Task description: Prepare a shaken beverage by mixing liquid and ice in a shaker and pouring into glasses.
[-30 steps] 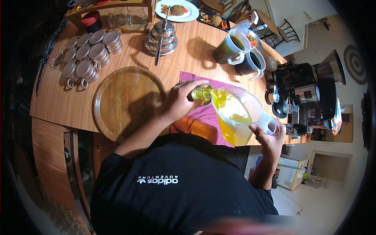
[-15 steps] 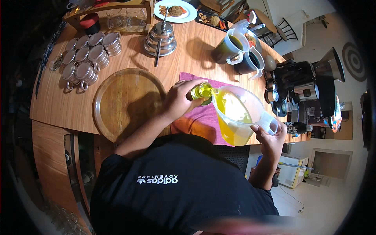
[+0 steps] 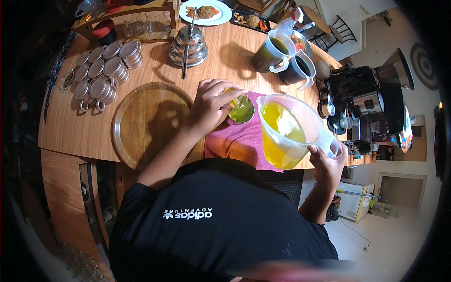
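My left hand [image 3: 211, 104] grips a small clear glass [image 3: 238, 101] near its rim. This glass has yellow-green liquid in it and is over or inside a small round metal cup [image 3: 246, 119]; exactly how they touch is hard to make out. Fingers wrapped round its handle, my right hand [image 3: 329, 163] holds a translucent plastic jug [image 3: 307, 123], tilted, with yellow liquid inside. Its spout points toward the glass, and no stream shows between them. Beneath the cup and part of the jug lies a magenta cloth [image 3: 229, 151] at the table's near edge.
A round wooden tray [image 3: 136, 134] lies left of my left hand. Stacked cups [image 3: 99, 87] stand farther left. Behind are a metal gooseneck kettle [image 3: 189, 50], a food plate [image 3: 221, 16] and two jugs of dark liquid [image 3: 270, 56]. A coffee grinder [image 3: 354, 87] stands at right.
The stream from the jug into the glass has stopped. The jug has moved slightly right, away from the glass. My left hand has shifted its hold, fingers now over the glass.
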A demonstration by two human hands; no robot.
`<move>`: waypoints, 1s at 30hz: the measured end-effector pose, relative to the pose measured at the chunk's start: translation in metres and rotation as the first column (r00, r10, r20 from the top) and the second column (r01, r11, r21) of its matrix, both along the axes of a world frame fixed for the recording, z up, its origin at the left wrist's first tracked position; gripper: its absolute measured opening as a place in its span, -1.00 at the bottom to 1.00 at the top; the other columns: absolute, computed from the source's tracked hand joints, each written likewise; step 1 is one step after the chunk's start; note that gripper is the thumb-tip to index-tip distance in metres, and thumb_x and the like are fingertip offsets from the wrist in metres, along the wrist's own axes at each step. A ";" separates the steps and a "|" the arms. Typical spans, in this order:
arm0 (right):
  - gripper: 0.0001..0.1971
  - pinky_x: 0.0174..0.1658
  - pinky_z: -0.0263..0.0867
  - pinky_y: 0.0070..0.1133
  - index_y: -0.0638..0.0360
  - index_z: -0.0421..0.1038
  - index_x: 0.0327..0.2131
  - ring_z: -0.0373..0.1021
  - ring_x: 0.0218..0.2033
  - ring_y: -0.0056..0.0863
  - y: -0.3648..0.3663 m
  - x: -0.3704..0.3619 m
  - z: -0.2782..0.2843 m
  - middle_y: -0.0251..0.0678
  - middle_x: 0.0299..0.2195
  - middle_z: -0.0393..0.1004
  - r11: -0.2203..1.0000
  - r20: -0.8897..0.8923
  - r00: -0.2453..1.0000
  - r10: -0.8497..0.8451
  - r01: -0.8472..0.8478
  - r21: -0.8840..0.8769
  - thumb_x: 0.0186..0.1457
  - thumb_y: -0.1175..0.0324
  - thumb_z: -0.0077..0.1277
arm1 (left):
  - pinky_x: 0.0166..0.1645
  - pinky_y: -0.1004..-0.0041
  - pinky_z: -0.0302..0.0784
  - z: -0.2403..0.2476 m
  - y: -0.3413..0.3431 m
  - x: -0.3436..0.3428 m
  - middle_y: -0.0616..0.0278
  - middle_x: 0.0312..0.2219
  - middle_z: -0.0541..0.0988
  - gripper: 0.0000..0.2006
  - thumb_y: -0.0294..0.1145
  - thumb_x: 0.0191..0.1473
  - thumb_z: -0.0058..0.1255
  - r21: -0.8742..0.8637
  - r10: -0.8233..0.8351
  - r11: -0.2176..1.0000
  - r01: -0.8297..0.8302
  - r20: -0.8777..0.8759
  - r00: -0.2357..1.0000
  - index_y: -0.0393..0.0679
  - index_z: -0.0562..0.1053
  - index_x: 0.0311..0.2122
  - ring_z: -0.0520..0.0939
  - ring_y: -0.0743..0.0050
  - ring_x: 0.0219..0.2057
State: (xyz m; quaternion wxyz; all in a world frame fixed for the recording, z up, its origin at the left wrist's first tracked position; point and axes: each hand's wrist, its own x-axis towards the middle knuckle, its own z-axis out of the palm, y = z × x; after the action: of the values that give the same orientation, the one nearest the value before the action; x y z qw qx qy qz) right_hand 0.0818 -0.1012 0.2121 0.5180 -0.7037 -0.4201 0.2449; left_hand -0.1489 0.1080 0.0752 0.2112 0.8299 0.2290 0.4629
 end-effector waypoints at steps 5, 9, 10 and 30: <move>-0.58 -0.35 0.39 -0.70 0.38 0.58 -0.29 0.49 -0.48 -0.65 0.002 0.001 -0.001 -0.32 -0.47 0.60 1.000 -0.005 1.000 0.025 -0.025 -0.016 -0.11 0.24 0.48 | 0.12 0.21 0.29 -0.003 0.006 -0.001 0.35 -0.20 0.62 -0.53 -0.62 -0.10 0.20 0.119 0.077 0.990 -0.070 -0.060 0.995 0.13 0.65 -0.05 0.60 0.35 -0.05; -0.60 -0.36 0.37 -0.71 0.40 0.58 -0.30 0.48 -0.48 -0.67 0.001 0.006 -0.003 -0.34 -0.47 0.60 0.998 -0.013 0.999 0.032 -0.033 -0.062 -0.11 0.29 0.47 | 0.15 0.21 0.25 -0.007 0.009 -0.001 0.37 -0.15 0.63 -0.52 -0.60 -0.11 0.23 0.190 0.088 0.980 -0.066 -0.107 0.990 0.13 0.65 -0.03 0.59 0.37 -0.03; -0.60 -0.36 0.37 -0.71 0.40 0.58 -0.30 0.48 -0.48 -0.67 0.000 0.006 -0.003 -0.34 -0.47 0.60 0.998 -0.013 0.999 0.032 -0.033 -0.059 -0.11 0.29 0.47 | 0.14 0.21 0.24 -0.005 0.008 -0.001 0.39 -0.15 0.63 -0.55 -0.57 -0.07 0.21 0.223 0.102 0.972 -0.074 -0.115 0.988 0.15 0.66 -0.04 0.59 0.39 -0.04; -0.64 -0.29 0.44 -0.66 0.37 0.58 -0.30 0.54 -0.42 -0.63 0.003 0.005 -0.002 -0.31 -0.44 0.63 0.995 0.099 0.992 0.082 -0.076 -0.070 -0.09 0.32 0.48 | -0.02 0.26 0.48 -0.001 -0.003 0.007 0.14 -0.24 0.67 -0.47 -0.45 -0.20 0.42 -0.060 0.011 0.998 -0.005 0.103 0.995 -0.17 0.59 -0.01 0.65 0.13 -0.22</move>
State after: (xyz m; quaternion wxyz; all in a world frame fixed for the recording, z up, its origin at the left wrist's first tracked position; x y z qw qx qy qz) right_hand 0.0867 -0.0980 0.2097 0.4624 -0.7148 -0.4651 0.2428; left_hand -0.1417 0.1046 0.0740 0.2458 0.7972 0.2347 0.4989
